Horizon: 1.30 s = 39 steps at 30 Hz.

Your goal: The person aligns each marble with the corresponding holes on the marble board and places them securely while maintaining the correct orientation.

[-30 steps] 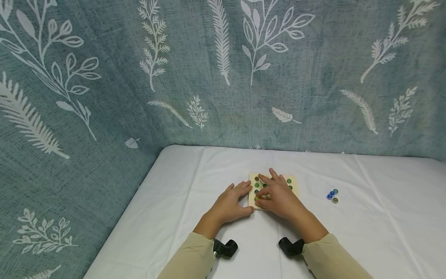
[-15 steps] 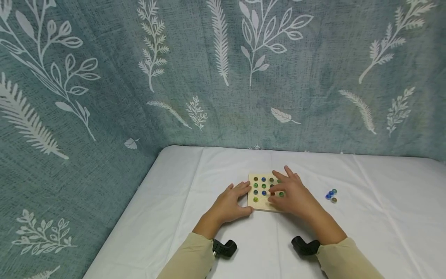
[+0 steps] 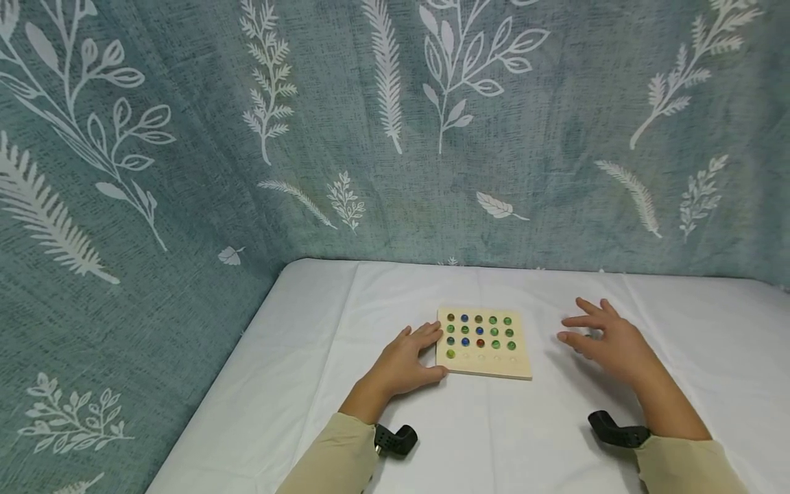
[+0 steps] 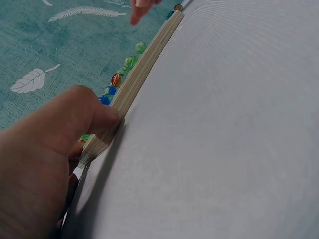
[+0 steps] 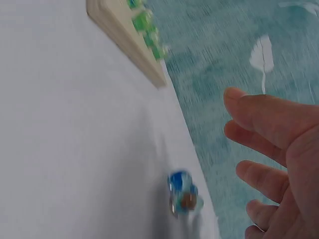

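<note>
A square pale wooden board (image 3: pixel 521 363) lies on the white cloth, with three full rows of glass marbles in its dimples. At the left of its front row sits a yellow-green marble (image 3: pixel 450 354); the other dimples there are bare. My left hand (image 3: pixel 401 365) holds the near left corner, thumb (image 4: pixel 105 118) against the front edge and fingers along the left side. Off to the right, my right hand (image 3: pixel 617 346) hovers over a small cluster of loose marbles (image 5: pixel 183 191), fingers spread and nothing between them. In the head view it mostly hides that cluster.
The white cloth (image 3: pixel 370 288) covers the table up to a blue-green curtain (image 3: pixel 395 192) with white leaf prints at the back and left. A black wrist camera (image 3: pixel 398 439) sits on the left wrist, another (image 3: pixel 617 431) on the right.
My right hand has moved right, away from the board's front row to over the loose marbles, uncovering the board. My left hand stays at the board's corner.
</note>
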Available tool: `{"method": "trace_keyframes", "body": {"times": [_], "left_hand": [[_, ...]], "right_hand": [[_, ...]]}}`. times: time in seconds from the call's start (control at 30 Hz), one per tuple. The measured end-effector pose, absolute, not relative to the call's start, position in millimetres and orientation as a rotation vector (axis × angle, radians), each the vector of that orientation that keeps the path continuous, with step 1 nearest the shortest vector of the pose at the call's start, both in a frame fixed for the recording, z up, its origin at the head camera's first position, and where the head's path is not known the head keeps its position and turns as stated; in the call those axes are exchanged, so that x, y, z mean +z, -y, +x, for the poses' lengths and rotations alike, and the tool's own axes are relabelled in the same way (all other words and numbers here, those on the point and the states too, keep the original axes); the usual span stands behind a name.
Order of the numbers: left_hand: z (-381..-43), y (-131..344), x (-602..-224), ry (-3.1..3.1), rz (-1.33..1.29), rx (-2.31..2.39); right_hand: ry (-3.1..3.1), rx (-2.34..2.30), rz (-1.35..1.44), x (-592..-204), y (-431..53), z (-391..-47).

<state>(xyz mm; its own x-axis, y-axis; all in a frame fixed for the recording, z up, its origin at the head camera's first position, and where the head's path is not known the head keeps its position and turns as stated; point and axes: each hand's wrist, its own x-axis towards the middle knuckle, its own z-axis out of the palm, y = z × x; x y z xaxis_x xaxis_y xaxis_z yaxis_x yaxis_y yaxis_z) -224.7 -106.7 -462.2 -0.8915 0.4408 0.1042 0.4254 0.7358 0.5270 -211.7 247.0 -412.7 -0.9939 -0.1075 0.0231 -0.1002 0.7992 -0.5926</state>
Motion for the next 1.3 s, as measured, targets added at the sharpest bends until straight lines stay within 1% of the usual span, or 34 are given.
{"method": "trace_keyframes", "body": {"times": [0.23,0.7,1.3], "left_hand": [[-224.4,108.2,-462.4,-2.898,0.714,0.875],[-224.5,106.2,-460.1,-2.899,0.696,0.869],[-224.1,104.2,-460.6,-2.903,0.697,0.848]], "right_hand": [[-2.93,-1.07,-0.06,-430.5,-275.3,-216.4],[-2.919,-1.259,-0.026,-447.5,-291.7,-216.0],[-3.016,-1.039,-0.115,-452.7,-289.5,-214.6]]}}
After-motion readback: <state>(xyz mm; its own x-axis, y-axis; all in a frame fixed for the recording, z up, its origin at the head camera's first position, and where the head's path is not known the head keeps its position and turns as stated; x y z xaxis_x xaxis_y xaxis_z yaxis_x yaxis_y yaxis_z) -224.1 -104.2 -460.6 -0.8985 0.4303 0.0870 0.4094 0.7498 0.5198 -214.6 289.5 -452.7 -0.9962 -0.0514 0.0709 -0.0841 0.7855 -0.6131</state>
